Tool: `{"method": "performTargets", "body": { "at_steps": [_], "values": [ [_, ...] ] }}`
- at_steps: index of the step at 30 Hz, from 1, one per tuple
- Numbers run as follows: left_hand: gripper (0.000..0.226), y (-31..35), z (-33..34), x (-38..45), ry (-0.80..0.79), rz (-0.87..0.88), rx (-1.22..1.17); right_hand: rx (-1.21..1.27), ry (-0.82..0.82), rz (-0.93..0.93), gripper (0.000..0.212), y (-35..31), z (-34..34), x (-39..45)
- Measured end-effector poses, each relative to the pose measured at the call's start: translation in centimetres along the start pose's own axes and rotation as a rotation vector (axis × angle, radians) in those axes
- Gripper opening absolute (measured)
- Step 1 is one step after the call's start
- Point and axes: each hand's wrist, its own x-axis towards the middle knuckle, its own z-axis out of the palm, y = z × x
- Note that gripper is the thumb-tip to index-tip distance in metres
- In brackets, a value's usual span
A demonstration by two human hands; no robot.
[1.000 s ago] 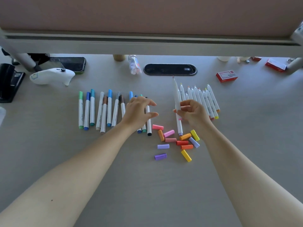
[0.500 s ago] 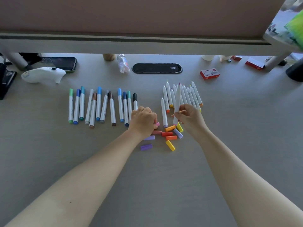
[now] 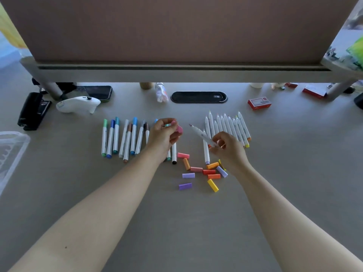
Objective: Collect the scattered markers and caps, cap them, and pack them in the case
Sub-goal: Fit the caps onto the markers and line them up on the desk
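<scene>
From the head camera, we record the left hand (image 3: 164, 134) raised above the tabletop (image 3: 284, 173), its fingers pinching a pink cap (image 3: 179, 129). We note the right hand (image 3: 225, 148) gripping an uncapped white marker (image 3: 200, 133), tip angled up-left toward that cap, the two apart. Loose caps (image 3: 202, 170) lie scattered between the wrists. Capped markers (image 3: 121, 138) sit in a row to the left; uncapped markers (image 3: 229, 126) are ranked behind the right hand. A clear plastic case (image 3: 11, 152) sits at the far left edge.
</scene>
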Motion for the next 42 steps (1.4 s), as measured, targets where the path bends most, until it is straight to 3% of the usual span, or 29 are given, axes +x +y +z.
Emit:
{"method": "performTargets", "body": {
  "at_steps": [6,11,19,27,31,35,42],
  "values": [
    [0.019,0.2,-0.6,-0.2,0.034,-0.067,-0.100,-0.070,-0.030,-0.049,0.018,-0.8,0.1,-0.2],
    [0.016,0.2,-0.8,-0.1,0.022,-0.041,-0.001,-0.102,-0.039,-0.071,0.017,-1.1,0.2,0.0],
    [0.019,0.2,-0.6,0.5,-0.010,-0.005,0.109,0.174,-0.025,-0.021,0.011,-2.0,0.4,0.0],
    [0.012,0.7,0.8,1.0,0.052,0.078,0.177,0.209,0.020,-0.047,0.012,-2.9,1.2,1.1],
    [0.028,0.8,1.3,1.8,0.047,0.093,0.217,0.183,-0.010,-0.085,0.020,-3.2,2.1,1.5],
    [0.033,1.4,0.4,3.6,0.040,0.068,0.285,0.329,0.069,0.037,0.023,-1.8,2.0,2.2],
    [0.039,0.4,-0.7,5.9,-0.048,0.094,0.541,0.027,0.103,0.131,0.033,1.1,3.8,2.3]
  ]
}}
